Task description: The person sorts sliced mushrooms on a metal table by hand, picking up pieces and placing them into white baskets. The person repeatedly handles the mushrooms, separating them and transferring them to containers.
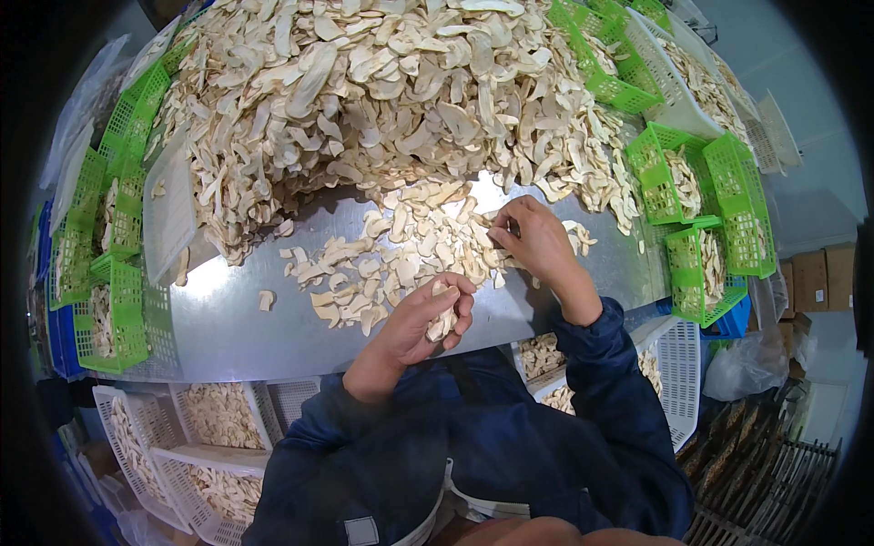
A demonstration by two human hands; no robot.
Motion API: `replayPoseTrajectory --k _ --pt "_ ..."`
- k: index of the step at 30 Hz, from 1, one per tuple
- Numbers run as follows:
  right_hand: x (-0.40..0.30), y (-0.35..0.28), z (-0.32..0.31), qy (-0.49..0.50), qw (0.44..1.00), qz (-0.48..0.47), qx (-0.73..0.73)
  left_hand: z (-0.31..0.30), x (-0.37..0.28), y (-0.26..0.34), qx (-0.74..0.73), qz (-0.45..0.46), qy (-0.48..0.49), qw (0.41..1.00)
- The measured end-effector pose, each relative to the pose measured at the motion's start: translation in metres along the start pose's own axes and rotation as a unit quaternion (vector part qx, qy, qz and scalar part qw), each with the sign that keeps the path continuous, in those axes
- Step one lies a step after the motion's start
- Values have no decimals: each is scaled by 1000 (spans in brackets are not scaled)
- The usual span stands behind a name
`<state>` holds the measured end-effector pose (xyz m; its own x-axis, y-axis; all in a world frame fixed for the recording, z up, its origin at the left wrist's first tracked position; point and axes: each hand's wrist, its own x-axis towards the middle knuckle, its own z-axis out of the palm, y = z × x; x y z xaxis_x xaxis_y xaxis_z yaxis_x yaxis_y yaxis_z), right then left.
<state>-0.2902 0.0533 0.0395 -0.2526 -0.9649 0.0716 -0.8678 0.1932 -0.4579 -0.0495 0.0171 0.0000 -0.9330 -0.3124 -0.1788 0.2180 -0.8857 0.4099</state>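
A few dried mushroom slices [440, 326] rest in my left hand [418, 315], its fingers curled around them and its thumb pressed on top. My right hand [536, 235] hovers at the right side of a loose spread of pale mushroom slices [410, 256] on the metal table [232, 327]. Its thumb and fingertips come close together over the slices; whether a slice is between them cannot be made out. Beyond both hands rises a large heap of dried mushroom slices [410, 89]. One single slice [267, 300] lies apart at the left.
Green plastic baskets holding slices line the left [126, 327] and right [707, 273] table edges. A white tray [171, 205] leans by the heap's left side. White crates [205, 457] with slices stand below the near edge. Cardboard boxes [809, 280] are stacked at the far right.
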Motion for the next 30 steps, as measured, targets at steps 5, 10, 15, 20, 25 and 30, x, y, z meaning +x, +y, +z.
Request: replayPoseTrajectory --k 5,10,15,20,25,30 --pt "-5 -3 -6 -11 997 27 70 1 1 1 -1 2 -2 1000" --pt "-52 16 -26 -64 941 87 319 1 1 0 -6 -3 -2 1000" --pt "-161 40 -64 -259 858 174 409 -1 -3 0 8 2 8 1000" --pt "-283 89 -28 -380 870 307 61 -2 2 -3 13 5 -9 1000" --pt "-259 80 -39 -249 935 234 95 7 -5 0 25 6 -15 1000" --pt "-131 -1 -37 2 988 55 141 5 -5 3 53 -30 -32 998"
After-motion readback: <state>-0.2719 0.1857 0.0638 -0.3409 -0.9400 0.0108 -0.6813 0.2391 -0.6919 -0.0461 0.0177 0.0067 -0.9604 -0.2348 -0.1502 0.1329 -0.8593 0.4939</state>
